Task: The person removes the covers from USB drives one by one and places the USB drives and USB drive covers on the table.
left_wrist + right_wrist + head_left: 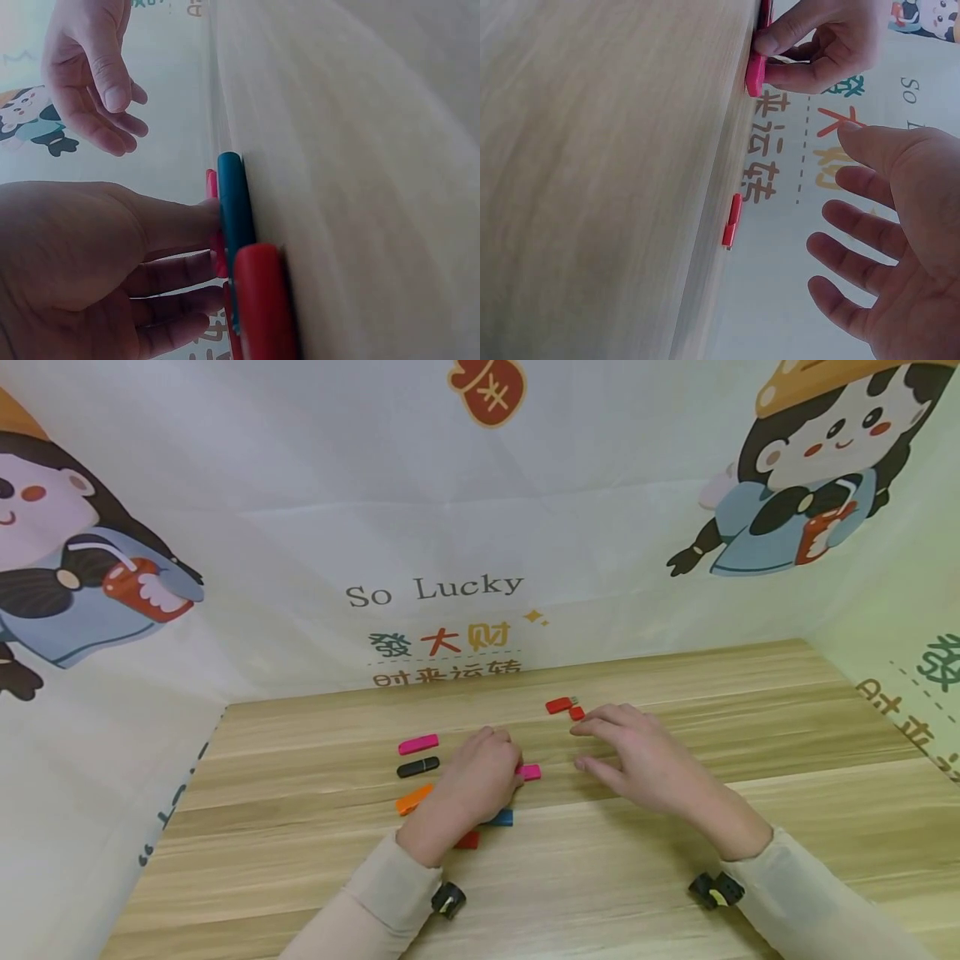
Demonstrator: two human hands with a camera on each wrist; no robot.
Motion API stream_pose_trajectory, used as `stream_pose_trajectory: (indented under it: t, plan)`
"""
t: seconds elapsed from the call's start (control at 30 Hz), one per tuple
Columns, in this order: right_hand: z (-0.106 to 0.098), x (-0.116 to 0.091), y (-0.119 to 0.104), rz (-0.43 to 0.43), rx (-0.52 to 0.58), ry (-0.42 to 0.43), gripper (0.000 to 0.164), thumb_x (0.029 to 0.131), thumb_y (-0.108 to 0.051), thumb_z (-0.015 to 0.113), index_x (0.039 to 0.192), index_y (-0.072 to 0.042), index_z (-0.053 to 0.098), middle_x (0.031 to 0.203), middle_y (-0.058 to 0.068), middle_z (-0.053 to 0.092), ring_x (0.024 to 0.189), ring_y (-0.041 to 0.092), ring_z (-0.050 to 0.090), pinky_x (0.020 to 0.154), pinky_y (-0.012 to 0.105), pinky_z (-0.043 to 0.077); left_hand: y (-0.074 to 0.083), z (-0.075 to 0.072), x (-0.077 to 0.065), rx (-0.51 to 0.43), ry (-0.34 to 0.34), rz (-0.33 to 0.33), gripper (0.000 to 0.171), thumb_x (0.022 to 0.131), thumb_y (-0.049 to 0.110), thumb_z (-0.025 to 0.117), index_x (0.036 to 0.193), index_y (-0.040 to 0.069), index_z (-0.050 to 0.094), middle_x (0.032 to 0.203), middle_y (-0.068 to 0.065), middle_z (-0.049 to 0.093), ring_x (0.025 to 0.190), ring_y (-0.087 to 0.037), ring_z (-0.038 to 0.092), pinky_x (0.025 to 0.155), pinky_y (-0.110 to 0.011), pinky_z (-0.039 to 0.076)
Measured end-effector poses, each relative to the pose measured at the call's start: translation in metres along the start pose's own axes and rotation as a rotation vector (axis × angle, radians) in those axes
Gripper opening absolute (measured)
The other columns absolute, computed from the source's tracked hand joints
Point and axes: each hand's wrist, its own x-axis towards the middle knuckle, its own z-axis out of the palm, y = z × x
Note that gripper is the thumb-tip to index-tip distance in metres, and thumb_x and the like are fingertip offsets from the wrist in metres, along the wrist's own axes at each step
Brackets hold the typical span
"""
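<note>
My left hand (483,772) pinches a pink USB stick (530,772) between thumb and fingers, low at the tabletop. The right wrist view also shows this pink stick (755,75), with the thumb on its side. My right hand (637,756) hovers with fingers apart and holds nothing. Just beyond its fingertips lie a small red cap (577,713) and a red USB stick (558,705) with its metal plug bare. Near my left wrist are a blue stick (501,817) and a red stick (467,841), both partly hidden by that arm.
Left of my left hand, a pink stick (417,744), a black stick (417,767) and an orange stick (414,799) lie in a column. Printed cloth (300,568) walls off the back and sides of the wooden table (750,710).
</note>
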Motion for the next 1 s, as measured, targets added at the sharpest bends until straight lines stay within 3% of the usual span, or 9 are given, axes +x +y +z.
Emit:
stream_pose_trajectory:
  t: [0.7, 1.0]
  plan:
    - [0.0, 0.005, -0.006, -0.03, 0.008, -0.014, 0.038, 0.086, -0.033, 0.073, 0.117, -0.012, 0.066, 0.117, 0.001, 0.061, 0.111, 0.021, 0.055, 0.095, 0.045, 0.044, 0.0, -0.002, -0.002, -0.073, -0.002, -0.02, 0.013, 0.085, 0.025, 0.074, 0.085, 0.015, 0.066, 0.077, 0.005, 0.059, 0.079, -0.017, 0.051, 0.078, -0.033, 0.043]
    - [0.001, 0.009, -0.011, -0.047, -0.005, -0.021, 0.037, 0.086, -0.033, 0.072, 0.116, -0.012, 0.066, 0.116, 0.001, 0.061, 0.111, 0.021, 0.055, 0.095, 0.044, 0.043, -0.003, -0.001, -0.001, -0.075, 0.038, 0.009, 0.013, 0.084, 0.023, 0.075, 0.081, 0.015, 0.065, 0.075, 0.006, 0.058, 0.075, -0.016, 0.053, 0.078, -0.033, 0.044]
